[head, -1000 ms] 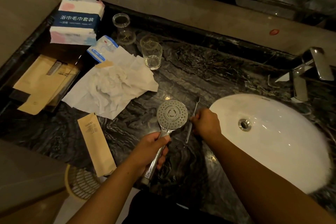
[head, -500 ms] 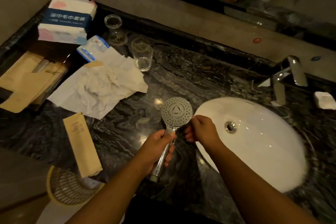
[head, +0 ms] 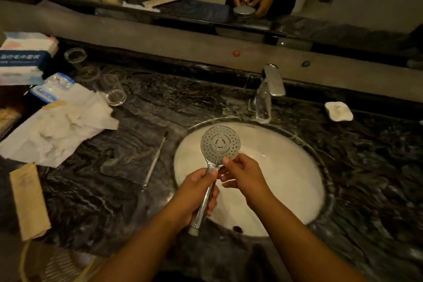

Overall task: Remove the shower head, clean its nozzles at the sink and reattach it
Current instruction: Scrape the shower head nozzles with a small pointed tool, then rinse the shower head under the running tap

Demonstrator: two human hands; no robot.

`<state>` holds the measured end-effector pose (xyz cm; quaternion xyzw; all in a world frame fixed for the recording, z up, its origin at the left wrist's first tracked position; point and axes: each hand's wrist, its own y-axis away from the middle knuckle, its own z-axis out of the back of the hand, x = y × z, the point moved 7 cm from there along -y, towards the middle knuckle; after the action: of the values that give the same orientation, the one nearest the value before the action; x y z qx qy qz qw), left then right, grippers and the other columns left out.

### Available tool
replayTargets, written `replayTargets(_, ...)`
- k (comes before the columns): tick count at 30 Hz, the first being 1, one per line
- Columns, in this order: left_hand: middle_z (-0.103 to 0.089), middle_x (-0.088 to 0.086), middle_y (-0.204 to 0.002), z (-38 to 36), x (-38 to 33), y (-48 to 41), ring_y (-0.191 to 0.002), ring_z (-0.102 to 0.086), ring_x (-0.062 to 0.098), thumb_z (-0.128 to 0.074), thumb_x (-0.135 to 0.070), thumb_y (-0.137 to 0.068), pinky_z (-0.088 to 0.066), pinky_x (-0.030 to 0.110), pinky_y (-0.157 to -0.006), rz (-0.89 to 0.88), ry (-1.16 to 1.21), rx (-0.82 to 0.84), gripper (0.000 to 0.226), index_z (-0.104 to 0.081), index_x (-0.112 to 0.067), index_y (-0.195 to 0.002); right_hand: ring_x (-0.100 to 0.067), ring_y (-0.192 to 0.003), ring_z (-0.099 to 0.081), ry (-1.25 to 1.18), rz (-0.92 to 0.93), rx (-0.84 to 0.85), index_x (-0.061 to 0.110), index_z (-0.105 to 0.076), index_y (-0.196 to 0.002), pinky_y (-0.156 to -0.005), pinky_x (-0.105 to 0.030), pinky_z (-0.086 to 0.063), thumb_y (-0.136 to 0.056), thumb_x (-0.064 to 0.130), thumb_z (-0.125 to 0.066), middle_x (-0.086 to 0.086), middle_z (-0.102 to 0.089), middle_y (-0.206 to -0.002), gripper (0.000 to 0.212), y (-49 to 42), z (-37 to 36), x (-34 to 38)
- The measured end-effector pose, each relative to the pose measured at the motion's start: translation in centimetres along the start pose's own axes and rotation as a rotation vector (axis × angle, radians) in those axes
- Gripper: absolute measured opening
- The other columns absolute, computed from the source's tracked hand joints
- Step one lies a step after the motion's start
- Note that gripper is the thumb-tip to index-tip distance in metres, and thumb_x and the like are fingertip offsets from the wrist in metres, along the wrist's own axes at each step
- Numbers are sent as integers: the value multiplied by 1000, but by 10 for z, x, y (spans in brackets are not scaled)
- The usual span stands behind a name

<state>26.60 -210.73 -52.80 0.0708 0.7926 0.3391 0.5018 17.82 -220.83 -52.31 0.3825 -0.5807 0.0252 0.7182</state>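
Note:
The chrome shower head (head: 220, 144) is held face up over the white sink basin (head: 286, 149). Its round nozzle plate points toward me. My left hand (head: 196, 192) is wrapped around the handle. My right hand (head: 245, 174) pinches the neck just under the plate, with the thumb tip on the plate's lower rim. A thin toothbrush (head: 155, 158) lies on the black marble counter, left of the basin and apart from both hands. The chrome faucet (head: 266, 94) stands behind the basin, and no water runs from it.
Crumpled white tissues (head: 61, 126) and a drinking glass (head: 114, 92) sit at the left. A brown paper sachet (head: 28, 199) lies near the front edge. A towel pack (head: 25, 57) is far left, a soap dish (head: 338, 111) right of the faucet, a wire basket (head: 57, 263) below the counter.
My right hand let go of the toothbrush, which now lies on the counter, and took the shower head's neck. Both hands carried the shower head right, over the basin.

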Motion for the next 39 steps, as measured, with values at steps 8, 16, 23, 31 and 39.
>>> replayTargets(8, -63, 14, -74, -107, 22, -12, -53, -56, 22, -47, -39, -99, -50, 31, -50, 32, -66, -6, 31, -59, -12, -108, -18, -70, -71, 4, -56, -32, 12, -66, -106, -68, -31, -61, -97, 19, -60, -13, -75, -88, 13, 12, 113, -15)
replayTargets(16, -61, 13, -72, -114, 26, -40, -55, -55, 20, -52, -31, -98, -50, 31, -51, 56, 68, -54, 32, -57, -2, -110, -23, -86, -70, 394, -82, -40, 14, -59, -114, -81, -42, -57, -96, 25, -61, -8, -69, -106, 21, -32, 151, 23)
replayTargets(23, -62, 12, -74, -90, 25, -74, -57, -55, 19, -51, -30, -99, -51, 32, -54, 68, 24, -48, 29, -58, -5, -112, -18, -93, -56, 695, 450, -358, 13, -50, -129, -75, -30, -45, -97, 26, -56, -5, -55, -116, 35, -76, 144, 166)
replayTargets(31, -61, 13, -75, -75, 36, -102, -57, -54, 19, -52, -29, -98, -49, 32, -52, 100, 82, -53, 27, -58, -5, -110, -38, -96, -56, 1163, 278, -296, 11, -21, -150, -69, -39, -41, -97, 31, -57, -22, -27, -144, 67, -146, 84, 189)
replayTargets(39, -59, 12, -74, -81, 31, -116, -56, -53, 19, -56, -27, -96, -48, 31, -51, 92, 133, -3, 25, -58, -6, -109, -43, -112, -58, 1359, 254, -389, 11, -18, -155, -69, -41, -43, -93, 16, -63, -25, -28, -148, 77, -160, 86, 189)
